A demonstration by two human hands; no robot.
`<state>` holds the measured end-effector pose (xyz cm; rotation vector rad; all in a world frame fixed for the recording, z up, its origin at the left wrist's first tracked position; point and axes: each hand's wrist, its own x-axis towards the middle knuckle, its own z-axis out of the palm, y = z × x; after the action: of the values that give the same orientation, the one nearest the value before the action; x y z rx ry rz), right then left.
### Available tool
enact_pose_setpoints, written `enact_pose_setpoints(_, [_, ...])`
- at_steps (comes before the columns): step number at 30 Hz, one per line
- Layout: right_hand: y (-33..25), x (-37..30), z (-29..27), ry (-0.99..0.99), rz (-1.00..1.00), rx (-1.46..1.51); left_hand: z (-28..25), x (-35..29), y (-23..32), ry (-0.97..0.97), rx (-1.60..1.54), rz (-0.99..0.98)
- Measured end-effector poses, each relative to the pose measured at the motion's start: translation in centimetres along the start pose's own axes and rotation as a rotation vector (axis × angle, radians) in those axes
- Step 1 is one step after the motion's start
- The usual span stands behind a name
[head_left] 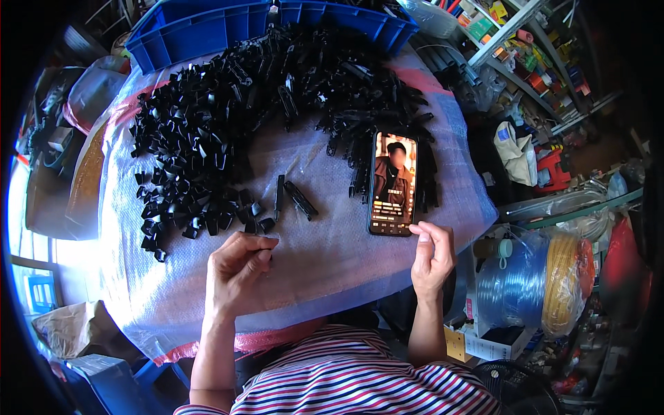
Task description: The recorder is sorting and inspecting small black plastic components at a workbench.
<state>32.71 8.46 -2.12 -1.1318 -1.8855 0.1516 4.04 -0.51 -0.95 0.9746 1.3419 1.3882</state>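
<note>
My left hand point(236, 268) is closed in a pinch over the near part of a white woven sack point(332, 270); a dark bit shows at its fingertips, too small to make out. Just beyond it lie two long black plastic pieces point(299, 200) and a spread of small curved black plastic pieces point(187, 159). My right hand point(432, 259) has its index finger stretched to the lower right corner of a smartphone point(393, 183) and grips nothing. The phone's lit screen shows a person in dark clothes. It rests against a pile of long black pieces point(353, 131).
Blue plastic crates point(207, 31) stand at the far edge of the sack. On the right are coils of clear blue tubing point(512, 283) and yellow tubing point(564, 283), with crowded shelves point(512, 38) behind. A blue stool point(104, 380) is at the lower left.
</note>
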Motion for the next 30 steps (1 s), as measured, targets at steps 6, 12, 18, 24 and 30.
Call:
enact_pose_setpoints(6, [-6.0, 1.7, -0.4, 0.098, -0.079, 0.533, -0.3, -0.2, 0.0, -0.013, -0.022, -0.039])
enact_pose_setpoints(12, [-14.1, 4.3, -2.2, -0.073, -0.574, 1.453, -0.4, -0.4, -0.2, -0.003, -0.001, -0.033])
enact_pose_setpoints(18, [-16.0, 4.4, -1.2, -0.353, -0.600, 1.668, -0.1, -0.4, -0.2, -0.006, 0.016, -0.008])
enact_pose_setpoints(24, [-15.0, 4.9, -1.3, -0.427, -0.697, 1.527, -0.1, -0.3, -0.2, -0.032, 0.101, 0.029])
enact_pose_setpoints(30, [-14.3, 4.5, -1.7, -0.527, -0.717, 1.463, 0.0, -0.3, -0.2, -0.030, 0.089, 0.041])
